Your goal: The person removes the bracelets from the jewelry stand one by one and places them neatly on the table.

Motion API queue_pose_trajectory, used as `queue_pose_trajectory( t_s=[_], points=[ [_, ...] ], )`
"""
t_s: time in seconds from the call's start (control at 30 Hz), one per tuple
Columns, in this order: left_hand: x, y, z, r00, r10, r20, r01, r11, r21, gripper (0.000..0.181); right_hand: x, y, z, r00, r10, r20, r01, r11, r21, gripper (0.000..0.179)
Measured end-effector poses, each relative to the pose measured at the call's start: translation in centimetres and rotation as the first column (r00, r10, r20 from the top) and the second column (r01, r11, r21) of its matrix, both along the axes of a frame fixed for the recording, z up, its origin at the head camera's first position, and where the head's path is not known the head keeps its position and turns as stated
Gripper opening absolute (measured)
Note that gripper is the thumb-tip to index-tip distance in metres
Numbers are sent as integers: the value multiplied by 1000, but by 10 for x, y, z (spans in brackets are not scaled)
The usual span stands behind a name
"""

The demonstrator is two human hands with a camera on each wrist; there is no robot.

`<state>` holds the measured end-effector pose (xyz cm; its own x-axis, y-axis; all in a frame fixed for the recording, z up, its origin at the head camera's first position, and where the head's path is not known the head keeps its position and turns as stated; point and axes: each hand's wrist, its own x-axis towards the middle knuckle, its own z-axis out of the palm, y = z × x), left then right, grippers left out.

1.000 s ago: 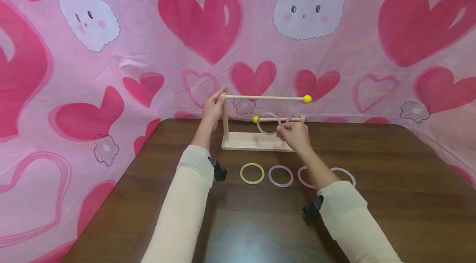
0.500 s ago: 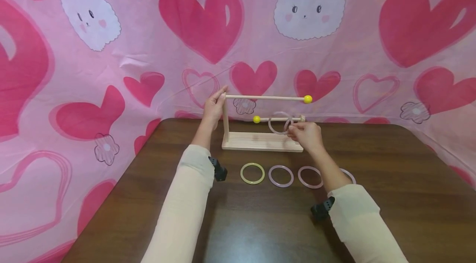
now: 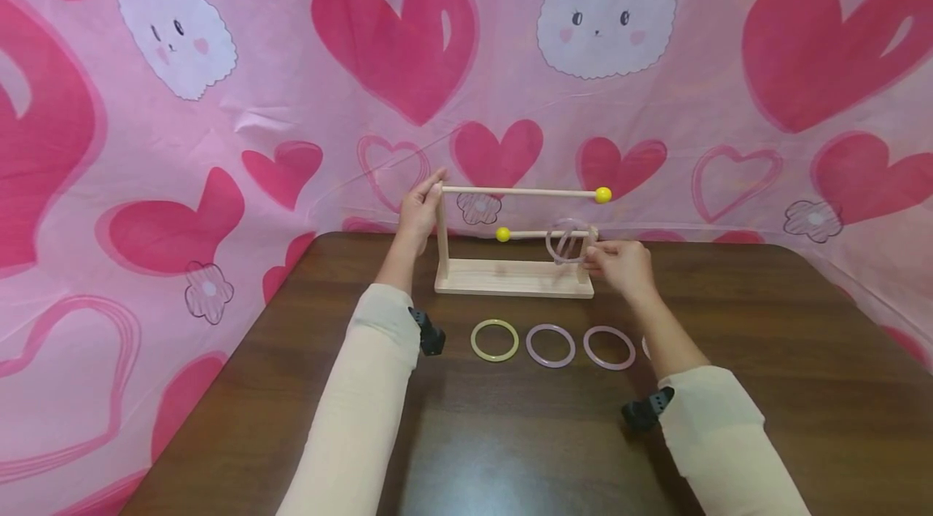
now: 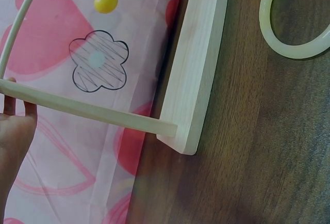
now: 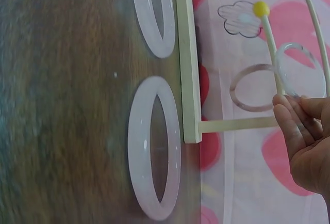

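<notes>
A wooden stand (image 3: 510, 287) has two posts, each bearing one horizontal rod with a yellow ball at its free end. My left hand (image 3: 419, 216) holds the top of the left post (image 4: 93, 111), where the upper rod (image 3: 517, 191) begins. With thumb and fingertips, my right hand (image 3: 621, 266) pinches a translucent ring (image 5: 292, 45) that encircles the lower rod (image 3: 526, 234), close to the right post. A second ring (image 5: 232, 89) hangs on this rod; the two overlap in the head view.
In front of the stand lie a yellow ring (image 3: 475, 343), a purple ring (image 3: 530, 352), a pinkish ring (image 3: 587, 352) and another pale ring (image 3: 645, 347), mostly hidden by the right forearm. A pink heart-patterned cloth (image 3: 394, 38) hangs behind the brown table (image 3: 321, 435).
My right hand has slid the ring rightward along the lower rod, away from the yellow ball and up to the hanging ring. The left hand stays on the post.
</notes>
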<state>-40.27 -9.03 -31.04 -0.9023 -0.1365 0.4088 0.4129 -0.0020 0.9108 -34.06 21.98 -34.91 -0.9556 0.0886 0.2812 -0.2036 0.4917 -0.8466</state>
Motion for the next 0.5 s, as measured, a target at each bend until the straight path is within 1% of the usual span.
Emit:
queue_pose_trajectory(
  t_s=[0.13,0.33,0.5],
  points=[
    [1,0,0,1000,0,3,0,1000,0,33,1,8,0,1000,-9,0,9,1000,-5,28],
    [-1,0,-1,1000,-2,1,2,1000,-5,33,2,20,-2,1000,7,12,-6,998,-67,30],
    [-1,0,-1,1000,-3,0,3,1000,-3,33,5,27,-2,1000,5,22,-4,997,-81,31]
  ],
)
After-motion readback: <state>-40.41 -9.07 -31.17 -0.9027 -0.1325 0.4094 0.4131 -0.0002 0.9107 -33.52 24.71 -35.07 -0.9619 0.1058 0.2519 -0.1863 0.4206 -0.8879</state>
